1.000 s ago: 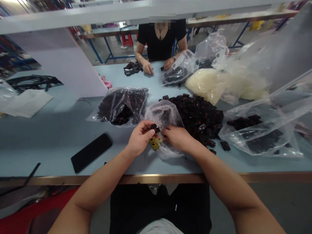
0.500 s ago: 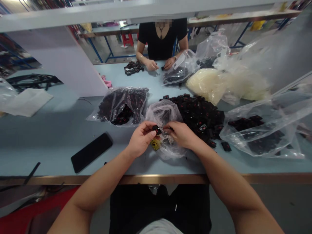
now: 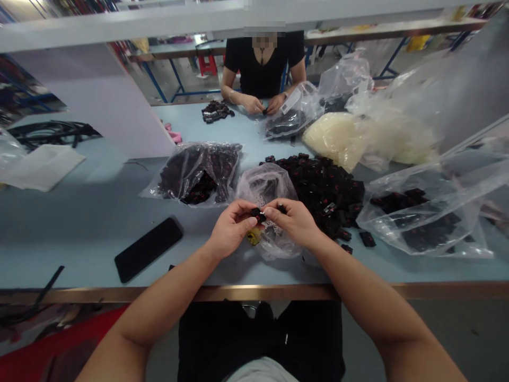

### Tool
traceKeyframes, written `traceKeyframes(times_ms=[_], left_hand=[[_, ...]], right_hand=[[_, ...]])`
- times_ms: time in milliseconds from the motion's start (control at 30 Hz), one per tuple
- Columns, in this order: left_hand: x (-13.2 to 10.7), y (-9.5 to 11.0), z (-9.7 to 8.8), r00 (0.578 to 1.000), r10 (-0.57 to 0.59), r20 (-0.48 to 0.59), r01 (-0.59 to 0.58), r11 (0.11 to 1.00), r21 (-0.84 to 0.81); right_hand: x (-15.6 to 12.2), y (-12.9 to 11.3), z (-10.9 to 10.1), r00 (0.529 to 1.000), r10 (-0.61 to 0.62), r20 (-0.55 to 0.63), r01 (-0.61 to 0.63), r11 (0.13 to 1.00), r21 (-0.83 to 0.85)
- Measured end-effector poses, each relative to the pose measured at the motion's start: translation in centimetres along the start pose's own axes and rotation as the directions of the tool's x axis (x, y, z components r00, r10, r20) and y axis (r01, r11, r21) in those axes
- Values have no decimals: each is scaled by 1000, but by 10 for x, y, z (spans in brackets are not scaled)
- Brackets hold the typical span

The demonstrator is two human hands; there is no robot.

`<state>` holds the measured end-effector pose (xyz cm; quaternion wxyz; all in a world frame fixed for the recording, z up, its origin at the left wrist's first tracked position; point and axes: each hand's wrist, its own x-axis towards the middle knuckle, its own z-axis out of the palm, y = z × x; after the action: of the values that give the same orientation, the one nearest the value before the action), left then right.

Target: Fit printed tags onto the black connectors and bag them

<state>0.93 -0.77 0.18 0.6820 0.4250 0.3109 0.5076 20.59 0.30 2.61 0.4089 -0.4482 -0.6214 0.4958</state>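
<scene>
My left hand (image 3: 229, 228) is closed on a small black plastic piece with a red mark (image 3: 257, 215), pinched between thumb and fingers. My right hand (image 3: 292, 220) meets it from the other side, thumb and forefinger pinching a tiny white part (image 3: 263, 212) against the black piece. A dark object (image 3: 281, 208) pokes up between the right fingers; its kind is unclear. Below both hands lies an open clear plastic bag (image 3: 282, 248) holding many small white parts (image 3: 274, 229). A yellow round item (image 3: 253, 237) shows under my left fingers, partly covered.
Loose black pieces (image 3: 330, 183) are heaped right of the bag. Clear bags of black pieces stand left (image 3: 199, 170) and right (image 3: 425, 228). A black phone (image 3: 149, 249) lies at left. Across the table, a person (image 3: 264, 69) handles a small black piece beside a cream-filled bag (image 3: 332, 135).
My right hand has moved from over the white parts to the black piece, bringing a tiny white part against it. The person opposite has brought both hands together.
</scene>
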Motion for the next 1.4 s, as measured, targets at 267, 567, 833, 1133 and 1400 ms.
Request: traceKeyframes(times_ms=[267,567,833,1133,1400], left_hand=[[-1,0,0,1000,-11,-10,12,1000,28],[-1,-3,-6,999,-9,39,6,997,81],[0,3,-2,998,50,-39,-47,996,76],[-3,1,-4,999,37,5,-37,991,128],[-7,5,1,996,89,-2,-86,971,224]], right_hand=[[0,1,0,999,-40,2,40,997,-60],[5,2,-2,991,73,110,-78,996,34],[2,0,-8,994,105,-20,-98,972,211],[6,15,-5,977,103,-184,-32,935,353],[4,4,-7,961,122,-247,-39,948,316]])
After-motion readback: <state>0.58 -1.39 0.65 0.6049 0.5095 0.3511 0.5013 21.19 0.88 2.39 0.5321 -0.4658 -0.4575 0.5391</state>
